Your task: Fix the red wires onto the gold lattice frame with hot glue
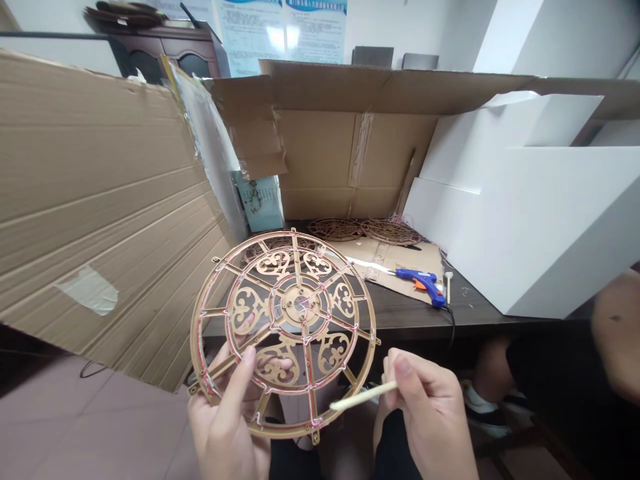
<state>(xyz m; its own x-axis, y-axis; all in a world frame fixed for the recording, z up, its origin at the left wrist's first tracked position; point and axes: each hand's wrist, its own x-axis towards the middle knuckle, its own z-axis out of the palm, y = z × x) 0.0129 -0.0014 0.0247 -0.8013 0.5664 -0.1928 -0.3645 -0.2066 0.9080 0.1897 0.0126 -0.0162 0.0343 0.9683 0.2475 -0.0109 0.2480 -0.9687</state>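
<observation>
My left hand (227, 423) grips the lower left of a round golden openwork frame (300, 307), its thumb on the near face and fingers behind. Spokes, rings and scroll ornaments make up the frame, which is tilted toward me. Red and white wire (311, 383) runs along its rings and spokes. In my right hand (423, 407) is a thin pale wooden stick (363, 396), pinched between thumb and fingers. The stick's tip points left, close to the frame's lower right rim; I cannot tell whether it touches.
A blue glue gun (423, 283) lies on a cardboard sheet (400, 260) on the dark table (480, 310). Brown round frames (390, 231) lie farther back. Cardboard panels (100, 200) and white boards (540, 220) enclose the table. Another person's leg (493, 373) is at right.
</observation>
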